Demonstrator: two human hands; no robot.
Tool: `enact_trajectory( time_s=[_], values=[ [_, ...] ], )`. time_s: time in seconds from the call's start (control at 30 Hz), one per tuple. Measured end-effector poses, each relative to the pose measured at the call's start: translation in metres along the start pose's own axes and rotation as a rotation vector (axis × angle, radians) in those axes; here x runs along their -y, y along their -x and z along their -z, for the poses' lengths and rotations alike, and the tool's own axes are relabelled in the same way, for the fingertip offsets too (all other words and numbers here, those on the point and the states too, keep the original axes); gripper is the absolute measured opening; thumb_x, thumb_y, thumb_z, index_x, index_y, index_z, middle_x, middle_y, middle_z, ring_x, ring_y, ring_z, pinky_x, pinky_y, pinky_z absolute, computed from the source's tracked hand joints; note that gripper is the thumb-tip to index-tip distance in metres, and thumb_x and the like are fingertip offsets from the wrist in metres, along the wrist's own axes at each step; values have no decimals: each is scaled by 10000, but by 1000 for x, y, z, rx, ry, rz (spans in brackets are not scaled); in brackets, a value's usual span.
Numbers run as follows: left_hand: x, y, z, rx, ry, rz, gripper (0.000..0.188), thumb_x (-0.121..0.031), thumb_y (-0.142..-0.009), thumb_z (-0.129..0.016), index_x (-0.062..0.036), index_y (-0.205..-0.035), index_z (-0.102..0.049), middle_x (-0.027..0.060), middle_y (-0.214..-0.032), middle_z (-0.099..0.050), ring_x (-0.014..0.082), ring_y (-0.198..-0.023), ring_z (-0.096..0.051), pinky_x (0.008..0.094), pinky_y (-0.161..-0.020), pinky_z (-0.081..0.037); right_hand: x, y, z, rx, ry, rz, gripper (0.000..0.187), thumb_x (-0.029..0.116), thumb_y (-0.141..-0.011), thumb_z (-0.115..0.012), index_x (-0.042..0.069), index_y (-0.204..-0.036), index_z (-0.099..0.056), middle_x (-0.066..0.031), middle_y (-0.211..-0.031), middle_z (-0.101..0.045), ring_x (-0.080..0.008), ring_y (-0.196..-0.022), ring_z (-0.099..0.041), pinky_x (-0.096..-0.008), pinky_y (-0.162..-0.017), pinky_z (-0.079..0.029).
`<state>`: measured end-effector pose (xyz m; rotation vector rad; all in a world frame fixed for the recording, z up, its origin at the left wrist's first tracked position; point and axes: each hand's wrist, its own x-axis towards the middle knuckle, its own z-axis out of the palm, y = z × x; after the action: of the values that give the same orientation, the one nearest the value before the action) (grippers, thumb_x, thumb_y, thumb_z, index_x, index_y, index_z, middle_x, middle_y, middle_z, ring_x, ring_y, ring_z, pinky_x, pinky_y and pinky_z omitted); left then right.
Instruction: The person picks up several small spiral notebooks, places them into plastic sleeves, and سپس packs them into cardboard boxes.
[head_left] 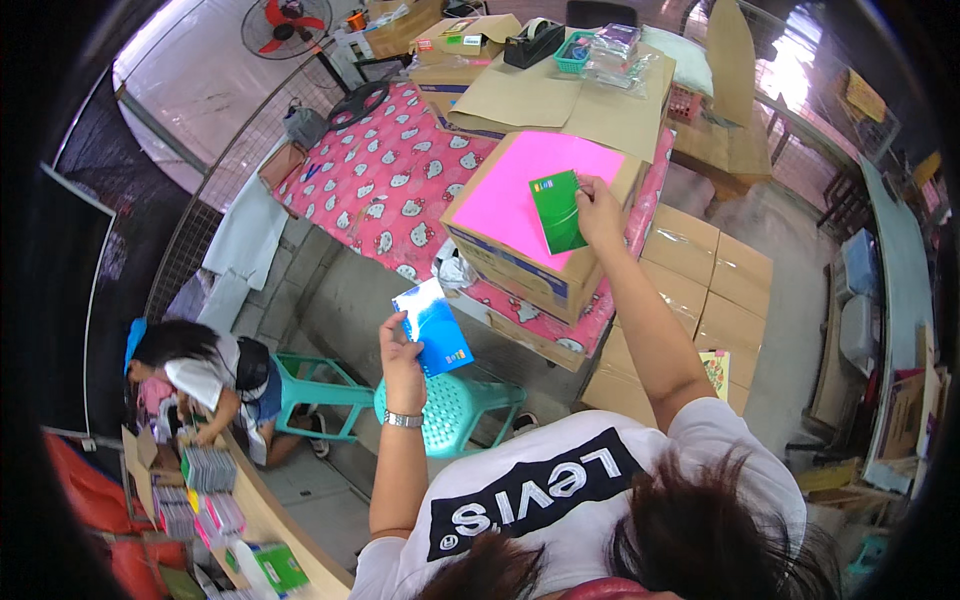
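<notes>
Part of the blue notebook hides behind the left hand.

Markings, as seen from where I stand. White shirt: large white lettering on a black panel, legible. Blue notebook: small multicoloured print, lower right corner. Green notebook: small print, upper left corner, unreadable. Carton, near-right corner of the pink-patterned surface: blue printed band, unreadable.
</notes>
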<state>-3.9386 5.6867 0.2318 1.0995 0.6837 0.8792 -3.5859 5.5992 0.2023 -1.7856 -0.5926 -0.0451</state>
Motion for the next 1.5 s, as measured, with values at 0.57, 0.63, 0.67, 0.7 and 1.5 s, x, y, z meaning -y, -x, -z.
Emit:
enact_trajectory(
  time_s=[0.57,0.63,0.67,0.7,1.5],
  values=[
    [21,-204,-26,803,80,413,219,-151,-915,-448,-15,-1037,-568,127,-865,-645,121,-413,-479,226,-370,-375,34,8,-43,214,339,281,607,182,-714,-776,99,-1257,-519,-105,-1114,-592,-227,-901,-607,-355,-806,-474],
    [11,-184,-60,712,-75,490,289,-182,-937,-449,-13,-1155,-536,151,-893,-658,117,-381,-466,217,-338,-361,39,9,-35,259,96,4,558,119,-749,-737,85,-1258,-511,-101,-1107,-578,-199,-837,-589,-336,-768,-479],
    [-1,-172,-73,635,-169,516,312,-182,-940,-447,-15,-1194,-519,150,-899,-659,113,-394,-475,215,-347,-372,45,10,-34,285,-35,-121,536,87,-767,-717,78,-1259,-507,-99,-1103,-571,-185,-805,-580,-327,-749,-481],
    [16,-181,-71,690,-221,488,440,-295,-976,-421,-25,-1323,-436,130,-990,-659,93,-398,-479,199,-320,-317,43,10,-37,237,-195,-123,521,59,-785,-693,74,-1267,-494,-92,-1091,-572,-157,-782,-564,-302,-721,-479],
    [130,-517,73,308,-630,525,116,-187,-880,-569,-99,-806,-560,8,-560,-495,122,-403,-433,264,-361,-317,-28,-308,-1,-543,389,35,452,351,-802,-680,76,-1152,-602,-132,-1022,-657,-243,-950,-628,-355,-843,-479]
  ],
)
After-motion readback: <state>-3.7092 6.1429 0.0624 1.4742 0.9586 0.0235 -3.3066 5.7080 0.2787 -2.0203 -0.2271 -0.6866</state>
